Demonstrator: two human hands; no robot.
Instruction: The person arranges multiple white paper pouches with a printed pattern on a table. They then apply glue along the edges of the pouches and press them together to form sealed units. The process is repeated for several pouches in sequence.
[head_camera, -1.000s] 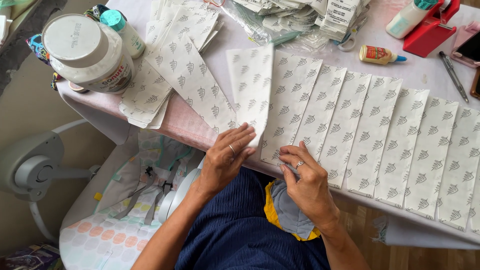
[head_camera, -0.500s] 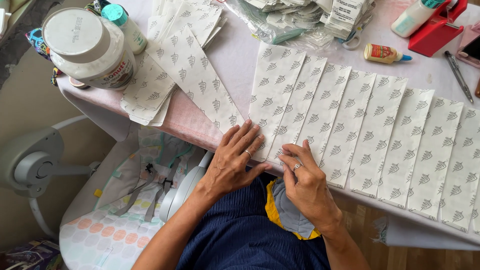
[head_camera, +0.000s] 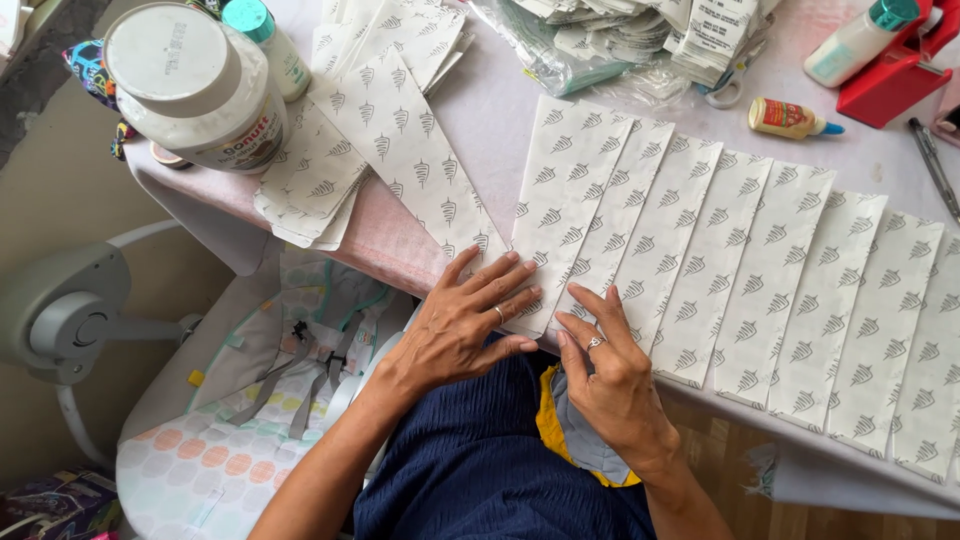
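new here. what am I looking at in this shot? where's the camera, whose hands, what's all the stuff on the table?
There is no machine: a person works with bare hands, and one camera on their head looks down at them. The left hand lies flat, fingers spread, on the near end of the leftmost patterned paper strip. The right hand presses its fingertips on the lower edge of that strip and the one beside it. Neither hand grips anything. The strips form an overlapping row across the table. A looser pile of strips lies at left beside a large white jar. At the far edge are a small glue bottle and a red tool.
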